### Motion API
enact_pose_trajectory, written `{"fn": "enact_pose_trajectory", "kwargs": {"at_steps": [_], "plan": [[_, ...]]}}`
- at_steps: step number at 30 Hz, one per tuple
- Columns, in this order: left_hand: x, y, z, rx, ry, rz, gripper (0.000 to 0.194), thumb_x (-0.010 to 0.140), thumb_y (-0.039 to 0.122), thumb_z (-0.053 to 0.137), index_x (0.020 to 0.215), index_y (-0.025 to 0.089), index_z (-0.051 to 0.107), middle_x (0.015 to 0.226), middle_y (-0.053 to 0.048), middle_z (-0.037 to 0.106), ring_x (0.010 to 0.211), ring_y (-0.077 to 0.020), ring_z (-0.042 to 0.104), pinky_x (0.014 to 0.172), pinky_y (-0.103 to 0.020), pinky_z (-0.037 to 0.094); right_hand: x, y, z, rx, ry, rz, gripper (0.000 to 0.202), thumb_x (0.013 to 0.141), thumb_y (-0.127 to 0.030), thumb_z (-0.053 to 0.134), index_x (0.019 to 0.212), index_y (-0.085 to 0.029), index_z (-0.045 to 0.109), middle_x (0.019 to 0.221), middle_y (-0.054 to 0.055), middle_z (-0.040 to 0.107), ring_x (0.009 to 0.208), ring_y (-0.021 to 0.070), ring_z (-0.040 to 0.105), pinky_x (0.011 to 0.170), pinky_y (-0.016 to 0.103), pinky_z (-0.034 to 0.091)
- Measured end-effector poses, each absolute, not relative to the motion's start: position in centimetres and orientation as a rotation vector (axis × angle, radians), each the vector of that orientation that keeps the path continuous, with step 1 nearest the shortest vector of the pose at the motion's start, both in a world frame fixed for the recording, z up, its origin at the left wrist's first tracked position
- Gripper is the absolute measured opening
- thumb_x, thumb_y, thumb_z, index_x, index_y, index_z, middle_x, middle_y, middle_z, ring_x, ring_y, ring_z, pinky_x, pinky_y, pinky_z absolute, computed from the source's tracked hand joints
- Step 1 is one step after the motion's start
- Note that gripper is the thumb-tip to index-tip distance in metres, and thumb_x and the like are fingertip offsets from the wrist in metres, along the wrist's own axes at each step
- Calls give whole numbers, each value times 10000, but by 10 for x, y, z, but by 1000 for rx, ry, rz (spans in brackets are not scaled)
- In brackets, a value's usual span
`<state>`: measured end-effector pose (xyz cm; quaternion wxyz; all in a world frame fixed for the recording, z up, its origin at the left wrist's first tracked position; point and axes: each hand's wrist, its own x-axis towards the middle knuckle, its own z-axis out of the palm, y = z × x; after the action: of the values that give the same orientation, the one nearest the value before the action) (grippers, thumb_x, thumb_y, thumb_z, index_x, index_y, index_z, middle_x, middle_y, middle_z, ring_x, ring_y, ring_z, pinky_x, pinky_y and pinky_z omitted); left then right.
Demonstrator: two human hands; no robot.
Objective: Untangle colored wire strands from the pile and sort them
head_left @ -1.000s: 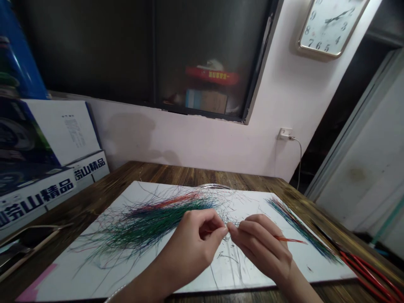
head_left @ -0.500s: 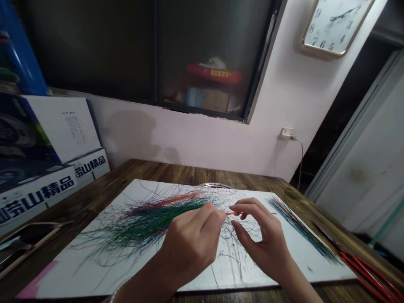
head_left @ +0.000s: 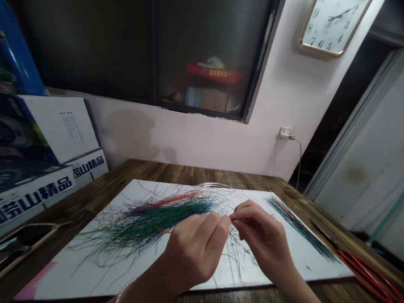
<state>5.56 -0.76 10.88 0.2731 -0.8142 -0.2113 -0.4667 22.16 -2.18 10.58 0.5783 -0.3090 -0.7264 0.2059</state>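
Note:
Over the middle of a white board [head_left: 126, 280], my left hand [head_left: 198, 246] is closed in a pinch on a thin orange strand [head_left: 231, 219]. My right hand [head_left: 263, 231] pinches the same strand just to the right, its fingertips close to the left ones. Most of the strand is hidden by the fingers. A large loose pile of green, blue, purple and orange strands [head_left: 158, 219] lies left of my hands. To the right lies a narrower bundle of strands [head_left: 303, 229]. Dark short scraps are scattered under and between my hands.
Red-handled scissors [head_left: 368, 271] rest at the board's right edge. Boxes [head_left: 47, 185] stand at the left, near a dark object [head_left: 28, 240] on the wooden table [head_left: 176, 170]. A round metal rim [head_left: 214, 184] shows behind the board. A cable hangs from the wall socket [head_left: 285, 133].
My right thumb and index finger have closed on the orange strand; they were apart before. Both hands are now nearly touching, and my left hand has shifted slightly right.

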Motion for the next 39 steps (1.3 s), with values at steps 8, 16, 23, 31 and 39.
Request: {"fn": "enact_pose_trajectory", "kwargs": {"at_steps": [8,16,23,31,39], "plan": [[59,-14,113,-2461,-714,-1533,130,831,48,493,807,156,560,633,5,538,543,-108,497,500,-239,400,219,-22,99,-678,-1696,271,157,834,-67,540,884,-189,627,731,25,569,664,142,537,526,270,417],[61,-24,124,-2764,-998,-1721,177,828,98,506,678,170,564,574,29,518,498,-82,445,444,-207,348,217,-22,94,-568,-1716,103,257,783,26,529,926,-161,632,723,33,554,621,119,506,470,237,393],[57,-24,135,-3123,-1328,-1768,174,802,173,540,630,171,567,511,47,459,480,-80,413,415,-174,338,219,-22,88,-486,-1736,-53,345,753,40,532,993,-189,628,717,41,573,608,139,532,447,254,432],[51,-13,136,-3292,-1364,-1555,146,824,198,534,689,177,584,548,48,496,519,-87,453,458,-181,376,218,-26,92,-538,-1751,-37,304,752,37,537,956,-169,630,701,39,569,594,135,524,443,254,413],[47,-11,126,-2777,-876,-1253,218,857,64,429,843,164,621,728,-19,599,634,-141,564,559,-258,460,217,-24,94,-753,-1704,212,129,803,-49,551,807,-169,598,643,16,534,548,115,453,439,249,329]]}}
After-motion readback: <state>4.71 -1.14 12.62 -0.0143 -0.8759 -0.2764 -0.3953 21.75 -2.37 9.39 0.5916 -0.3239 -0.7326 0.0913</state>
